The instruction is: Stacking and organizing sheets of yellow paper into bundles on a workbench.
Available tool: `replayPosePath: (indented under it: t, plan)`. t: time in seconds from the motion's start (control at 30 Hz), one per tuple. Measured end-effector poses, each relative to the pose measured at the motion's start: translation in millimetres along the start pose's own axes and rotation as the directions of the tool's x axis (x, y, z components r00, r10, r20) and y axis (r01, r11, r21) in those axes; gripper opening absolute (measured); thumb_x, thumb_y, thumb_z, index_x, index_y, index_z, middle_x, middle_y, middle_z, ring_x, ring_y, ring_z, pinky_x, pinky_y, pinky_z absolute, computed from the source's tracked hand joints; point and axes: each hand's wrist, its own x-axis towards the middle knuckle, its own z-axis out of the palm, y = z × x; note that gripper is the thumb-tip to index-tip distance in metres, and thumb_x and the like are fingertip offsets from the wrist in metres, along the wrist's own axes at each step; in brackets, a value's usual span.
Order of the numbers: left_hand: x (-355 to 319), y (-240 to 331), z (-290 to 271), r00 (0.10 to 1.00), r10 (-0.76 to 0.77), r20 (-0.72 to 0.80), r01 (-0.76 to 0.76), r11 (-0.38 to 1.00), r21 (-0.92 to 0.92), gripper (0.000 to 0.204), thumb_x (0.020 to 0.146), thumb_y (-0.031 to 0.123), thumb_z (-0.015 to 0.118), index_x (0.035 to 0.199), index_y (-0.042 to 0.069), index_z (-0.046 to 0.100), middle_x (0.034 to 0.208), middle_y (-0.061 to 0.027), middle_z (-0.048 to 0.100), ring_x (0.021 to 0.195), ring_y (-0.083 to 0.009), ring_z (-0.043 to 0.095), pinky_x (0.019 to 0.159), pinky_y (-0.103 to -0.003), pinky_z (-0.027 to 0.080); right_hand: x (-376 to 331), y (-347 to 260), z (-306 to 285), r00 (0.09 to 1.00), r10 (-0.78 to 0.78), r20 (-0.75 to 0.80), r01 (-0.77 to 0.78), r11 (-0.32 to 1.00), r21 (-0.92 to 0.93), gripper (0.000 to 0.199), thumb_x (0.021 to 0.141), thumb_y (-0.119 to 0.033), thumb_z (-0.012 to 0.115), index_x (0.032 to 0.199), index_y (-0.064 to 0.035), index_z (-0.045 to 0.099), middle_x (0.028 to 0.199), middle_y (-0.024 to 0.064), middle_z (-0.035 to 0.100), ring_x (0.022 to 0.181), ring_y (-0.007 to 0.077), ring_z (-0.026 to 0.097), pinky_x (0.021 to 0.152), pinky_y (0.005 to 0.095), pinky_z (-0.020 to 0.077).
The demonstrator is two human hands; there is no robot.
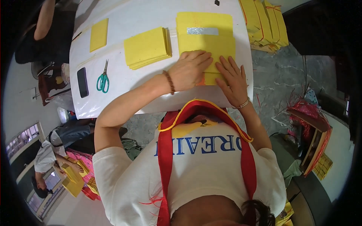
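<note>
A stack of yellow paper sheets (206,20), the top one with a silver strip (202,31) across it, lies before me on the white table. On the near part of this paper rests my left hand (191,70), its fingers bent together over a folded section; the thumb is hidden. My right hand (233,81) lies flat with fingers spread at the paper's near right edge, holding nothing. A bit of orange shows at the paper's near edge, beside my left hand. Just to the left sits a stack of folded yellow paper (146,48).
Green-handled scissors (103,81), a dark phone (82,82) and another yellow piece (98,35) lie on the table (120,84) at left. Yellow bundles (264,22) stand beyond its right edge. Two other people are at left, one handling yellow paper (73,177).
</note>
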Motion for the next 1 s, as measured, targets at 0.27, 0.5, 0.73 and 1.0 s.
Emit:
replayPosePath:
  t: [0.27,0.5,0.73,1.0]
  plan:
    - [28.3,22.5,5.3,0.992,-0.109,0.065,0.079,0.932,0.355,0.07,0.062,0.021,0.073,0.124,0.003,0.047,0.102,-0.0078,0.056,0.094,-0.0245,0.054,0.071,-0.035,0.046,1.4,4.7,-11.7,0.913,-0.01,-0.407,0.101,0.974,0.203,0.074,0.078,-0.032,0.067,0.138,-0.0054,0.031,0.145,0.0242,0.02,0.134,0.0395,0.02,0.105,0.0511,0.0205]
    - [-14.7,-27.2,-31.5,0.712,0.144,-0.687,0.094,0.95,0.296,0.045,0.066,0.009,0.063,0.11,0.004,0.058,0.095,-0.008,0.058,0.088,-0.0247,0.055,0.071,-0.036,0.043,-6.0,6.3,-2.2,0.907,-0.091,-0.411,0.178,0.968,0.179,0.093,0.075,-0.036,0.069,0.144,-0.0045,0.015,0.147,0.0266,0.013,0.134,0.0411,0.018,0.107,0.0496,0.0166]
    - [-99.0,-101.6,-5.2,0.797,-0.198,-0.571,0.47,0.796,0.381,0.053,0.069,0.006,0.06,0.121,0.016,0.054,0.109,-0.0018,0.057,0.1,-0.0225,0.051,0.083,-0.039,0.036,-7.6,9.8,9.2,0.986,-0.004,-0.169,0.039,0.978,0.206,0.08,0.074,-0.035,0.069,0.138,-0.0052,0.032,0.145,0.02,0.026,0.135,0.0358,0.021,0.106,0.0504,0.0175]
    - [-117.9,-120.0,21.0,0.88,-0.432,-0.197,0.469,0.854,0.225,0.053,0.075,0.026,0.063,0.125,0.015,0.05,0.119,-0.0055,0.052,0.111,-0.024,0.045,0.091,-0.041,0.034,-8.7,10.3,8.2,0.997,-0.025,-0.077,0.034,0.993,0.116,0.064,0.074,-0.036,0.069,0.129,-0.0104,0.049,0.145,0.0151,0.03,0.135,0.0343,0.023,0.105,0.0517,0.018]
